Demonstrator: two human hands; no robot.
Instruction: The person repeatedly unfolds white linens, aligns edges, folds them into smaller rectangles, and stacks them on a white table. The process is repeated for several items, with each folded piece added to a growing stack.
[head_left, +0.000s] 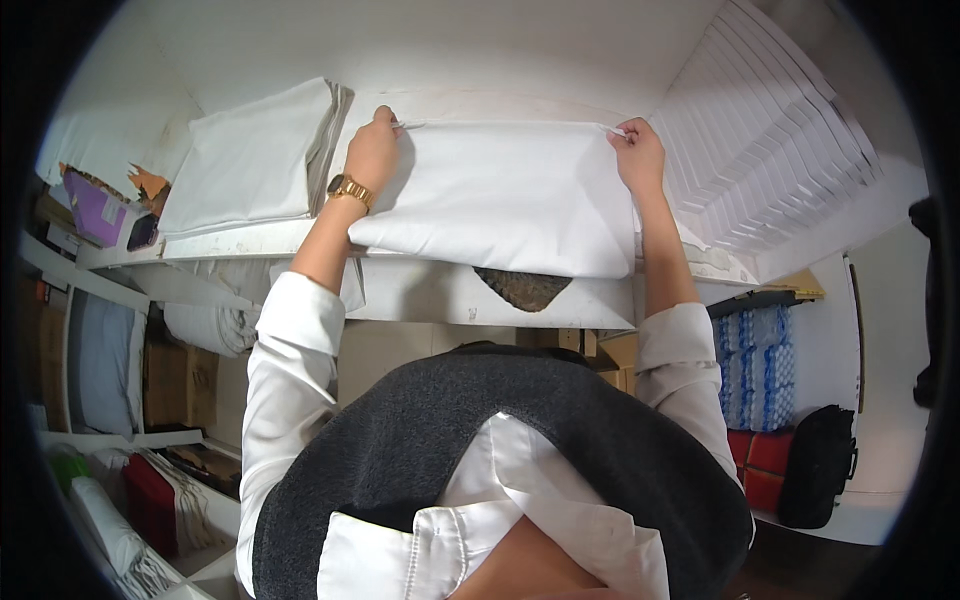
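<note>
A white cloth (502, 187) lies spread over the white shelf before me, its near edge hanging past the shelf's front. My left hand (373, 154), with a gold-coloured watch on the wrist, pinches the far left corner of this cloth. At the far right corner, my right hand (639, 154) grips the same cloth between thumb and fingers. The far edge runs fairly straight between both hands. To the left of my left hand lies a stack of folded white cloths (247, 165). On the right, many folded white cloths or sheets (757, 135) form a layered stack.
A purple packet (95, 208) and a dark phone (142, 231) lie at the shelf's left end. Shelves at the lower left hold folded textiles, one of them red (150, 502). At right are blue-and-white wrapped packs (756, 367) and a black bag (816, 466).
</note>
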